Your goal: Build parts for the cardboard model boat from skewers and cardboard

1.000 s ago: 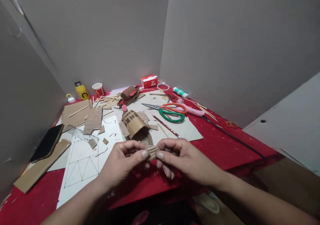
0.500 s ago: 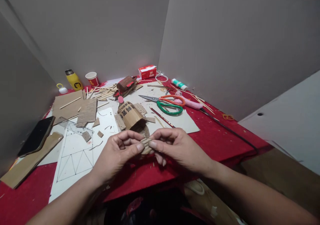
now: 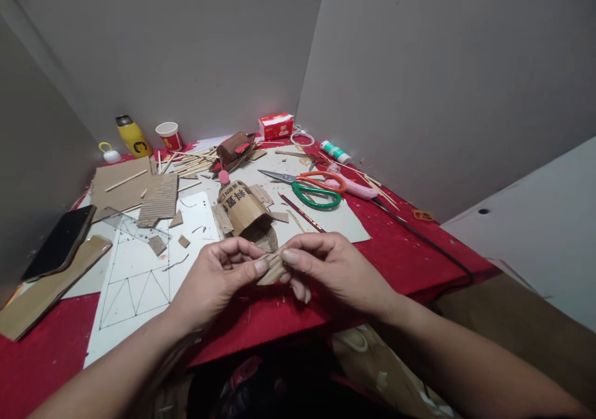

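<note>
At centre frame, the left hand point(image 3: 218, 279) pinches one end of a small ridged cardboard scrap point(image 3: 271, 269) and the right hand point(image 3: 333, 267) pinches the other, thumbs nearly meeting. Above it sits a curved brown cardboard model point(image 3: 244, 213). Since a moment ago the scrap has tilted slightly.

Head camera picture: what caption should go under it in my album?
Left hand and right hand pinch a small cardboard piece over a cluttered red table.

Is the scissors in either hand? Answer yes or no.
No, the scissors lies on the table beyond both hands, which pinch a cardboard scrap.
</note>
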{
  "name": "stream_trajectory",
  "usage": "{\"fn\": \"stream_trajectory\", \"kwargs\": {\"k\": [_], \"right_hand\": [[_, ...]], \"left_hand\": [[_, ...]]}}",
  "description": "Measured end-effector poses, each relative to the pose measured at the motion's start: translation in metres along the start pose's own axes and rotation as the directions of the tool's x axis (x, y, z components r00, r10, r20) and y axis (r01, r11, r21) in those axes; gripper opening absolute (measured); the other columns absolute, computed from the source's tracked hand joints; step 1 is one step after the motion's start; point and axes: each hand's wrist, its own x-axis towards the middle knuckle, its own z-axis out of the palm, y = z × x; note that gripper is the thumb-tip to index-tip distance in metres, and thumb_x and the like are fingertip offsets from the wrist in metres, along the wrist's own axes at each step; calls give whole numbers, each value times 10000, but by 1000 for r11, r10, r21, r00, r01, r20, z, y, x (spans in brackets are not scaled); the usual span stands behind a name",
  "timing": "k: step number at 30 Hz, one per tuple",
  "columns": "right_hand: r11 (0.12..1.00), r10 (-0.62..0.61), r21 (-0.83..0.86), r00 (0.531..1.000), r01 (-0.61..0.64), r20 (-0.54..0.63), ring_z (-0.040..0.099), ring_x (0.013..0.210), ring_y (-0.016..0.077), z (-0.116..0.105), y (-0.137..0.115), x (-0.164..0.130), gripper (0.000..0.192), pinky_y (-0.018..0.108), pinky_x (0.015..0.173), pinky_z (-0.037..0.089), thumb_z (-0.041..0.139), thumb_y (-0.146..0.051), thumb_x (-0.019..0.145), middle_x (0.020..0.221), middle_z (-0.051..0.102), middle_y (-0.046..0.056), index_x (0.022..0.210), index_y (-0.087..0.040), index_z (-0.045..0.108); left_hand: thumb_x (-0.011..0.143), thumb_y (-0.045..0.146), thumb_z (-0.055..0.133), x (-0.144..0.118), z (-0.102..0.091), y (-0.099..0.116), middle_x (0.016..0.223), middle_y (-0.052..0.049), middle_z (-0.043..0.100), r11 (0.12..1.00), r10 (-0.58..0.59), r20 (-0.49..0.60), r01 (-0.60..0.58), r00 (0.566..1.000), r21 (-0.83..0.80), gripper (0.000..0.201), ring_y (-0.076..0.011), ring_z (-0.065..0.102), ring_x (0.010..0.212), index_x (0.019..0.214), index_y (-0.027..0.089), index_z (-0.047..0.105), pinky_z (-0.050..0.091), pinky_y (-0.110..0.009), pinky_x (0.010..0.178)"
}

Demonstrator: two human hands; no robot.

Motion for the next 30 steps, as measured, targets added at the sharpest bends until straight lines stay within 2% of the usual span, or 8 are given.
{"fn": "stream_trajectory", "kwargs": {"k": [5,12,19,22,25,27,29,30], "right_hand": [[998,3,-59,999,-5,-39,532,432,58,4,-3,-3,344,173,429,447,826,-418,659,580,616,-27,707,-133,638],[985,2,-175,1000,-1,8,511,450,66,3,-8,-6,315,187,443,420,799,-407,703,588,619,-7,702,-131,648],[993,6,-122,1000,-7,-1,491,396,57,5,-3,0,341,167,398,377,764,-436,741,549,595,-29,712,-150,581],[990,-113,-83,993,110,-30,510,403,71,4,0,2,305,189,414,423,640,-469,853,587,601,-27,845,-168,593],[871,-424,-293,905,395,-40,629,619,114,1,-1,3,204,235,564,514,622,-286,888,792,660,10,1081,-221,628],[680,-599,-447,792,581,119,652,786,139,-1,-3,4,282,261,687,528,640,-138,843,895,685,33,1098,-254,670],[561,-646,-478,719,676,258,644,808,147,-2,-7,5,260,270,718,521,642,-93,821,875,697,39,1011,-252,719],[561,-636,-477,721,677,274,636,776,144,-3,-10,6,218,269,703,518,648,-102,821,839,695,36,963,-245,733]], "left_hand": [[689,265,816,0,1,-2,625,17,656,1000,24,5,-24,1000,6,205,-66,552,552,726,134,663,426,-174,563],[681,370,807,-1,-1,-2,555,25,577,1000,12,75,-14,997,25,284,-73,486,506,667,130,658,385,-196,517],[681,385,803,0,-2,-5,538,13,604,996,21,92,-13,995,-86,297,-75,512,475,665,125,658,414,-200,526],[730,346,771,1,-4,-5,586,0,640,990,1,108,15,994,-141,245,-86,565,497,716,130,657,471,-209,559],[753,314,745,2,-4,-4,580,8,621,977,-34,146,64,989,-205,212,-76,550,465,718,134,640,493,-198,524],[748,305,741,2,-5,-5,556,13,595,967,-54,204,103,977,-233,214,-70,527,437,696,131,629,499,-192,496],[752,306,731,2,-5,-6,545,12,581,962,-73,255,136,964,-237,221,-68,511,421,681,127,624,511,-199,484],[761,311,723,2,-5,-7,546,9,584,962,-81,268,146,960,-230,225,-67,511,417,683,124,625,516,-201,481]]}}
